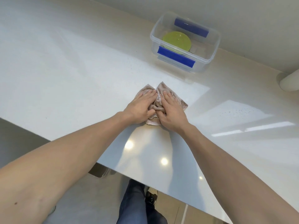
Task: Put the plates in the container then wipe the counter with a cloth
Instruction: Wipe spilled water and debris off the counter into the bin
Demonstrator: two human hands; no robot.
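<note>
A crumpled pinkish-beige cloth (pixel 159 101) lies on the white counter (pixel 80 75) in the middle of the view. My left hand (pixel 140 109) and my right hand (pixel 172 113) both press down on it, fingers spread flat over the fabric, which bunches up between them. At the back right stands a clear plastic container (pixel 208 50) with blue clip handles. A yellow-green plate (pixel 177 40) lies inside it.
The container stands close to the wall at the counter's far edge. A white rounded object (pixel 289 81) sits at the right edge. The counter's near edge runs diagonally, with floor, my jeans and a shoe below it.
</note>
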